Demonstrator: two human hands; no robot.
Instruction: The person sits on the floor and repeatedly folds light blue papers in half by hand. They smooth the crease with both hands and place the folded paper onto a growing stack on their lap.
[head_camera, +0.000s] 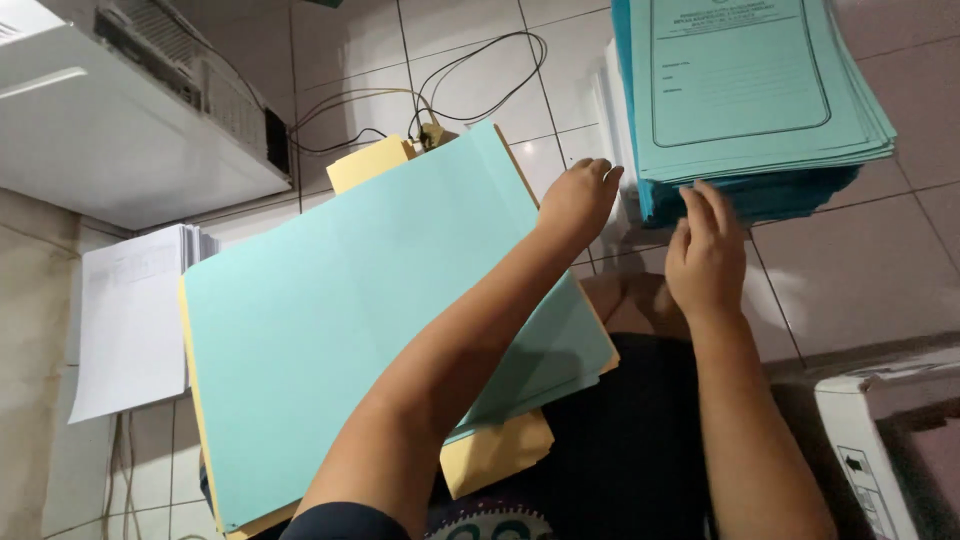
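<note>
The right hand reaches to the near edge of a thick stack of teal paper folders, its fingers spread narrowly and pressed against the layered edges; whether it pinches a sheet cannot be told. The left hand lies just left of it, fingers curled loosely, knuckles up, resting near the stack's near-left corner where white sheets peek out beside the teal covers; it grips nothing that shows. The stack sits far and right on the floor, which is laid with glossy pale square tiles. The top folder is matte, with a printed dark rectangular frame.

Under the left forearm spreads a large, smooth, pale teal folder, lying on a yellow manila folder whose edges stick out at the far and near ends. To the left lies a flat pile of white paper. Thin black cables loop over the tiles beyond. A white boxy appliance with a grille fills the far-left corner, and a pale plastic machine sits at the near right.
</note>
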